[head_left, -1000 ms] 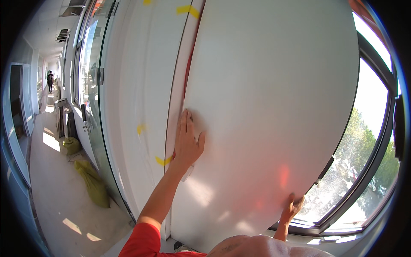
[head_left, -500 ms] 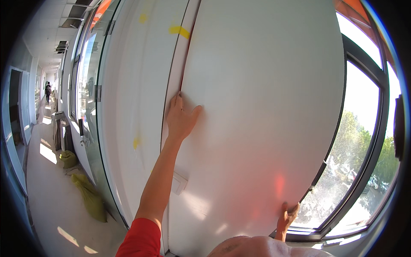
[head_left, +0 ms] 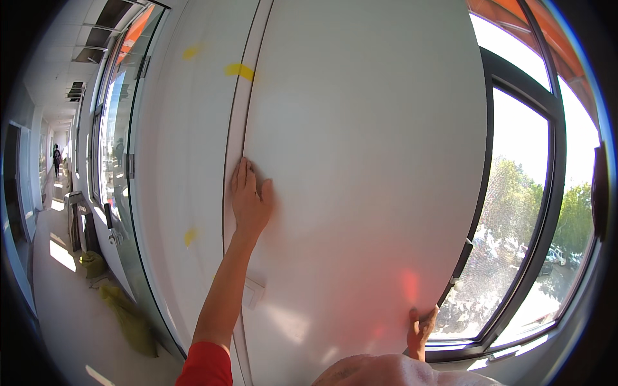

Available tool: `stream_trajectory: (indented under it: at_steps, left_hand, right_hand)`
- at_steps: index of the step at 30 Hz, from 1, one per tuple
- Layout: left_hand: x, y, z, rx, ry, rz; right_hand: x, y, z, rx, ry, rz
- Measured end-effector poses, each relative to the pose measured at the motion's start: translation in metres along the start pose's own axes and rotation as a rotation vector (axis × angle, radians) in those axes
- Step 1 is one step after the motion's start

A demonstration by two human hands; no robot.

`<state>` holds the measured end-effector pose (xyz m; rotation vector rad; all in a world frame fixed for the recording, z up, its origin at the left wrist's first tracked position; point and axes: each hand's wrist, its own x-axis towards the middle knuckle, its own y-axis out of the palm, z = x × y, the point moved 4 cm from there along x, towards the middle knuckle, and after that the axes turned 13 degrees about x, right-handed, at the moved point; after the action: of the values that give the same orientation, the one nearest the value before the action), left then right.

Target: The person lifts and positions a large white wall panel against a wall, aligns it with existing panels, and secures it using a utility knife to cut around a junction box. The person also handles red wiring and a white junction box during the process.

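A large white panel (head_left: 364, 161) fills the middle, beside a narrow strip (head_left: 252, 90) with yellow tape (head_left: 238, 70) across it. My left hand (head_left: 252, 202) lies with fingers extended and thumb apart on the panel's left edge, at the seam. Low on the right, my right hand (head_left: 421, 331) grips the panel's right edge, thumb on the face and fingers at the edge. A small white rectangular piece (head_left: 253, 291) shows beside my left forearm. Fainter yellow marks (head_left: 191, 236) are on the surface to the left.
At left a glass door (head_left: 135, 270) borders a corridor (head_left: 51, 289) holding leaning dark boards (head_left: 89, 225), green sacks (head_left: 129, 325) and, far away, a standing person (head_left: 56, 159). At right is a dark-framed window (head_left: 553, 148) with trees outside.
The red line along the seam no longer shows. My left hand slid up, then a little down, staying on the seam. The view shifted, so the panel and window sit further left.
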<state>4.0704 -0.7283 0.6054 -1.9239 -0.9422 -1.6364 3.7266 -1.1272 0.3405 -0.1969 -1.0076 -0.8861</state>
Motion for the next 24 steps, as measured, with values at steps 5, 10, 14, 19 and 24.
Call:
stream_trajectory:
  at_steps: [5,10,14,19,24]
  left_hand:
    - [-0.005,0.015,-0.009,0.175,0.07,0.013]
    - [0.003,0.014,-0.013,0.228,0.093,0.015]
    - [-0.003,0.024,-0.014,0.278,0.155,-0.012]
    - [-0.004,0.012,-0.005,0.304,0.187,-0.065]
    - [-0.006,0.029,-0.021,0.295,0.218,-0.113]
  right_hand:
    - [0.005,-0.005,-0.01,0.067,-0.023,0.018]
    - [0.009,-0.006,-0.003,0.007,-0.096,0.003]
    - [0.006,-0.02,-0.013,-0.091,-0.009,0.017]
    - [0.007,-0.016,0.0,-0.128,-0.029,0.038]
    - [0.015,-0.027,-0.014,-0.061,0.001,0.062]
